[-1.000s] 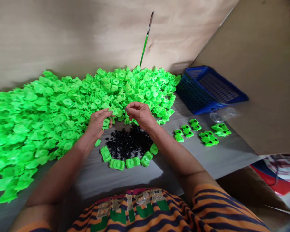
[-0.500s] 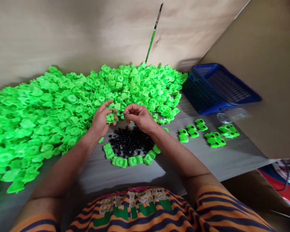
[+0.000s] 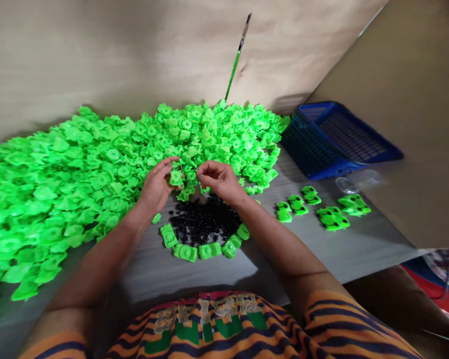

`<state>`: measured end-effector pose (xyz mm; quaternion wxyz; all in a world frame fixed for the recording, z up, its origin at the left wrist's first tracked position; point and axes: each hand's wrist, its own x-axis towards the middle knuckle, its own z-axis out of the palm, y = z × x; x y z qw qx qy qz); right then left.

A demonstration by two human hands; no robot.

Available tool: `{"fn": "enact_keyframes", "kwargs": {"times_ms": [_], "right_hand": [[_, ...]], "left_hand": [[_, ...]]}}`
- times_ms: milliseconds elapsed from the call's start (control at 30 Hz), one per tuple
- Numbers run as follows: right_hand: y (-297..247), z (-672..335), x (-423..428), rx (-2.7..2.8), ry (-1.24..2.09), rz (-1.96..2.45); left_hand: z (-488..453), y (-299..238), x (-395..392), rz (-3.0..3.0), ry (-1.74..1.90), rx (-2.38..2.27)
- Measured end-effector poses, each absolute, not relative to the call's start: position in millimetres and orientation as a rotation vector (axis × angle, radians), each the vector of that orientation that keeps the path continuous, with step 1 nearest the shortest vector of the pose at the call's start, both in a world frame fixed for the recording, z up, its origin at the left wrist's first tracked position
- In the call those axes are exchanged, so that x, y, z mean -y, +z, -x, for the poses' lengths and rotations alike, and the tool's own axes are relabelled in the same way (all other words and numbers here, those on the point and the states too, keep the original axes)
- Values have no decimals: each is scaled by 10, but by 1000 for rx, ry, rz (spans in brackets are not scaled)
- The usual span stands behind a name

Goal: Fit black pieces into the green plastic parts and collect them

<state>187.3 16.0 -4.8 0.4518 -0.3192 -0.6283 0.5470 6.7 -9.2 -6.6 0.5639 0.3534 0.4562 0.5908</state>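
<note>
My left hand point(image 3: 157, 185) is closed around a small green plastic toy car body point(image 3: 175, 177), with a bit of black showing at its upper edge. To the right of it, my right hand point(image 3: 220, 182) is pinched, thumb against fingers; whatever it holds, if anything, I cannot make out. Below both hands lies a heap of black wheel axles point(image 3: 205, 219). Several green car bodies point(image 3: 185, 252) curve around the near side of that heap. Behind my hands rises a large pile of green car bodies point(image 3: 108, 154).
On the right, several green cars with black wheels point(image 3: 332, 218) lie in small groups on the grey table point(image 3: 284, 259). A blue plastic basket point(image 3: 322, 144) stands behind them, with clear plastic pieces point(image 3: 347, 185) beside it. A thin green stick point(image 3: 234, 70) leans against the back wall.
The black axle seen at my right fingertips before no longer shows there. My right hand has drawn slightly right, away from the car body, and my left hand has turned the body a little.
</note>
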Motion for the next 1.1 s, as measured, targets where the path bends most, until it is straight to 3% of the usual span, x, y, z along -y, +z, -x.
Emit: {"fn": "enact_keyframes", "kwargs": {"times_ms": [333, 1100], "right_hand": [[-112, -1812, -27, 1941, 626, 817], [-250, -1781, 18, 2191, 310, 672]], "left_hand": [[-70, -64, 109, -782, 1333, -952], [-111, -115, 107, -764, 1313, -904]]}}
